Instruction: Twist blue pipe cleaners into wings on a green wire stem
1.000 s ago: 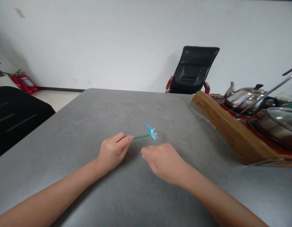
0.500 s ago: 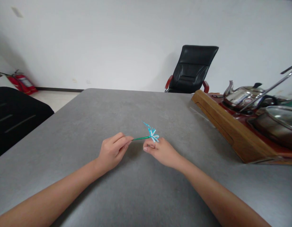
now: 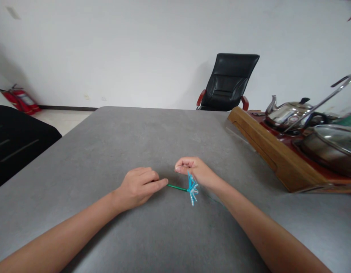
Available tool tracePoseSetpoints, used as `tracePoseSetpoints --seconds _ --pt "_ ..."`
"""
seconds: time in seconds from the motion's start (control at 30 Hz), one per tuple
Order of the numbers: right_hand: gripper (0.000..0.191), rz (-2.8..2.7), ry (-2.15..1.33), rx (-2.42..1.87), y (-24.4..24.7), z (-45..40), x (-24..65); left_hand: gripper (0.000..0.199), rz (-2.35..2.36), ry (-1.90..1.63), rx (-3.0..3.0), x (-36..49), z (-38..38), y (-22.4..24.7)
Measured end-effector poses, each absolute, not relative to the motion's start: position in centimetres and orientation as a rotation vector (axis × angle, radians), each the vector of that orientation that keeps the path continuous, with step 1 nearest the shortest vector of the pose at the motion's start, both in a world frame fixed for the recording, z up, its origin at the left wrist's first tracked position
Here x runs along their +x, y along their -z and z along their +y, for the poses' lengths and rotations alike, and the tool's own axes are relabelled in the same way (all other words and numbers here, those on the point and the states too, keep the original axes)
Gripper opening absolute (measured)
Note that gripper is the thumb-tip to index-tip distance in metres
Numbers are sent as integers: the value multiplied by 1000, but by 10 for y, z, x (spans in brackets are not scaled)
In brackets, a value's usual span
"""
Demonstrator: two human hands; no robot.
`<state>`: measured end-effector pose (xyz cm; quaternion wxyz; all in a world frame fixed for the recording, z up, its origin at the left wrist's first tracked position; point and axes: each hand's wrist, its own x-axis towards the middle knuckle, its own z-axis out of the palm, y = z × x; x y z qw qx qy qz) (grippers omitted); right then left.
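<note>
A small pipe-cleaner flower (image 3: 192, 189) with a thin green stem and blue beaded petals lies low over the grey table (image 3: 87, 159). Its stem runs left to my left hand (image 3: 138, 187), whose closed fingertips cover the stem's end. My right hand (image 3: 194, 169) sits just above the blue petals, with its fingers curled and its fingertips pinched together on nothing. The flower's top petals nearly meet the underside of that hand.
At right stands a wooden tray (image 3: 266, 151) holding a steel kettle (image 3: 287, 115) and a lidded pot (image 3: 331, 146). A black office chair (image 3: 228, 81) stands beyond the table, another black chair (image 3: 18, 140) sits at left, and a red fire extinguisher (image 3: 21, 99) lies by the wall.
My right hand has left the petals and moved up and away. The flower has swung down and right, so its stem now slants the other way. My left hand has moved slightly right.
</note>
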<state>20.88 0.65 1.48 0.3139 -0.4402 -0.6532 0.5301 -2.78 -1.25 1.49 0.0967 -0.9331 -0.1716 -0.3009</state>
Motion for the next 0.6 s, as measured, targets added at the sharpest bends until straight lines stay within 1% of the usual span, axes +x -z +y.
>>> tracePoseSetpoints --seconds 0.23,0.6 --pt "17 -1672 -1429 -1104 -30 4 208 20 -493 791 -2727 -28 -12 -14" --pt "18 -1811 -1233 -1115 -51 -6 211 22 -535 712 -2706 -28 -12 -10"
